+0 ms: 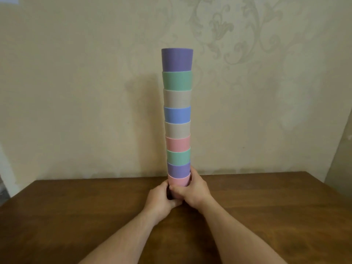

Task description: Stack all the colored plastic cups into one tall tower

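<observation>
A tall tower of nested plastic cups (177, 115) stands upright at the middle of the wooden table (266, 206). Its bands run purple, green, beige, blue, beige, pink, green, purple and pink from the top down. The top purple cup (177, 60) shows its full side. My left hand (160, 202) wraps the tower's base from the left. My right hand (194, 191) wraps the bottom pink cup (179, 181) from the right, its thumb across the front. The very bottom of the tower is hidden behind my fingers.
A beige wall with a faint floral pattern (247, 44) rises right behind the table's far edge (114, 179). The table's brown top stretches to both sides of the tower. No loose cups show anywhere on it.
</observation>
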Motion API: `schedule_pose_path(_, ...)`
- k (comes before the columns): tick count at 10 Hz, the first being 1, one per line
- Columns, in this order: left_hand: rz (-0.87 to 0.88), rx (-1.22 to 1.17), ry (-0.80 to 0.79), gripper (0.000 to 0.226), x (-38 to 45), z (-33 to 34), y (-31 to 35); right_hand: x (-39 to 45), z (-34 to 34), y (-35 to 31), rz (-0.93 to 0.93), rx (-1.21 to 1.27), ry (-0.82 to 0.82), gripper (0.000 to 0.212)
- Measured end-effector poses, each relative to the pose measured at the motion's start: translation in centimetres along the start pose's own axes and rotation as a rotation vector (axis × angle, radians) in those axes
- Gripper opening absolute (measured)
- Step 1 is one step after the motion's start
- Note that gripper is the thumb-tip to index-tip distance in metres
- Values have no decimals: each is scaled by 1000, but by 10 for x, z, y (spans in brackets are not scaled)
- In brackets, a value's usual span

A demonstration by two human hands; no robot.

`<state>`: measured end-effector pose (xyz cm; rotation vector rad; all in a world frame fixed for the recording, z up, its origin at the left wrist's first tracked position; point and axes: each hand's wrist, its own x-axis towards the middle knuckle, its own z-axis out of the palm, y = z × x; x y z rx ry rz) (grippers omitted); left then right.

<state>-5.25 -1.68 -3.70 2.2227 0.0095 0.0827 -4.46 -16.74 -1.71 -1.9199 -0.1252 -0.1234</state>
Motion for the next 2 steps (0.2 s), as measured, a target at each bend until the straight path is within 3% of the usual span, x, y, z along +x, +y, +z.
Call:
schedule_pose_path(1, 3, 29, -26, 81, -1, -2, -1, 1, 0, -1, 2, -25, 4, 77)
schedule_pose_path(2, 8, 10, -66, 103, -15, -5, 0, -12, -3, -4, 71, -91, -41, 115)
